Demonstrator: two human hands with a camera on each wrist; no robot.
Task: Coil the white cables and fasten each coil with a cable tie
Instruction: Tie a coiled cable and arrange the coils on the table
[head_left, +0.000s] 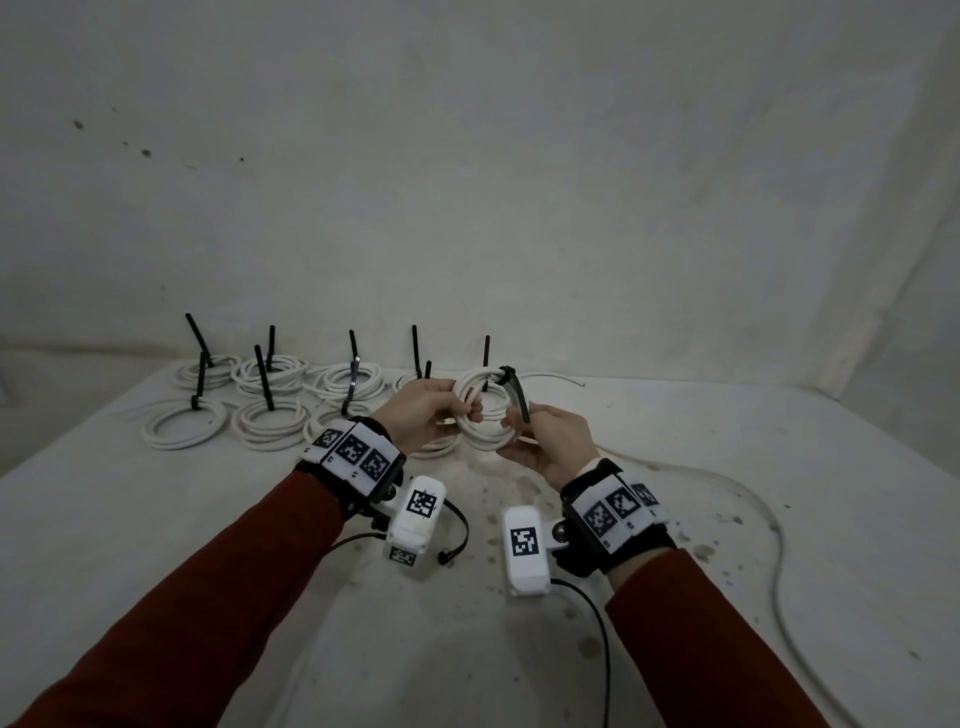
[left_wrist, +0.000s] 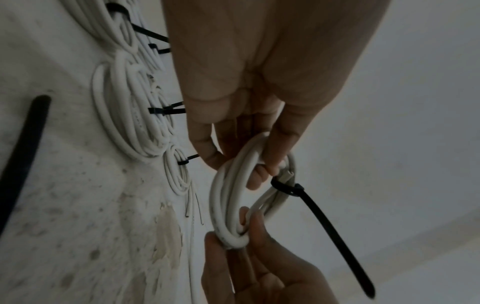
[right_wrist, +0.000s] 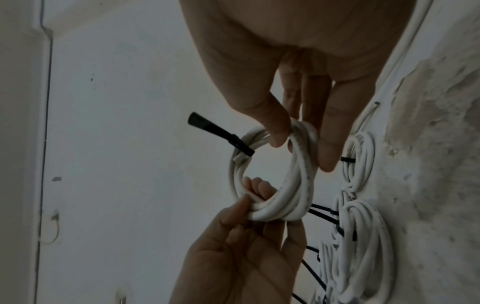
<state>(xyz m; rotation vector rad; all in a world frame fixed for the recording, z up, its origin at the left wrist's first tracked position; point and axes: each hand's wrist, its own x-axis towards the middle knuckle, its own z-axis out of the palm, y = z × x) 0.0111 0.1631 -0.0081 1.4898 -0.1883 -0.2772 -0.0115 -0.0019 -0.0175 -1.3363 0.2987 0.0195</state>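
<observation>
Both hands hold one white cable coil (head_left: 485, 415) up above the table. A black cable tie (head_left: 508, 373) is looped round the coil's top, and its long tail hangs down to the right. My left hand (head_left: 441, 410) grips the coil's left side, with its fingers (left_wrist: 272, 160) curled through the ring just beside the tie (left_wrist: 288, 188). My right hand (head_left: 535, 436) pinches the lower right side of the coil (right_wrist: 298, 185) between thumb and fingers. From the right wrist, the tie's head (right_wrist: 241, 146) sits on the far arc and the tail points away.
Several tied white coils (head_left: 270, 410), black tie tails sticking up, lie in two rows at the table's back left. A loose white cable (head_left: 774, 545) curves along the right side. A black strip (head_left: 460, 530) lies under my left wrist. A wall stands close behind.
</observation>
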